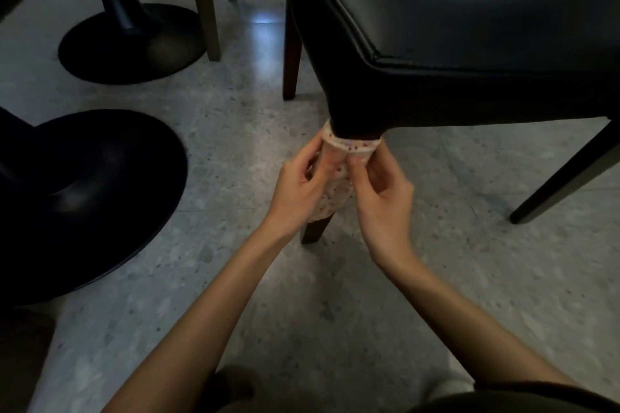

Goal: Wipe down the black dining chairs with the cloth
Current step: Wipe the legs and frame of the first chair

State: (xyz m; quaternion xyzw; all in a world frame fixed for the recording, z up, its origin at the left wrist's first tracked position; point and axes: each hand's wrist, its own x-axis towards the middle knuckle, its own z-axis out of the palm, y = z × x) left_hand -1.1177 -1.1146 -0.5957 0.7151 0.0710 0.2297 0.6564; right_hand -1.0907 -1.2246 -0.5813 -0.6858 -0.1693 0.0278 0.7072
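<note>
Left hand [299,187] and right hand [380,189] pinching cloth [336,189] wrapped around chair leg [317,226], likely readying to wipe it.

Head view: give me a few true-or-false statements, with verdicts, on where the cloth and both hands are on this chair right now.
1. The cloth is wrapped around the chair leg just under the corner of the seat. True.
2. Only the right hand holds the cloth. False: the left hand grips it too.
3. The cloth lies spread on top of the seat. False: it sits on the leg, below the seat.
4. Round black pedestal bases stand on the floor to the left of the chair. True.
5. The chair lies tipped on its side. False: it stands upright on its legs.
</note>
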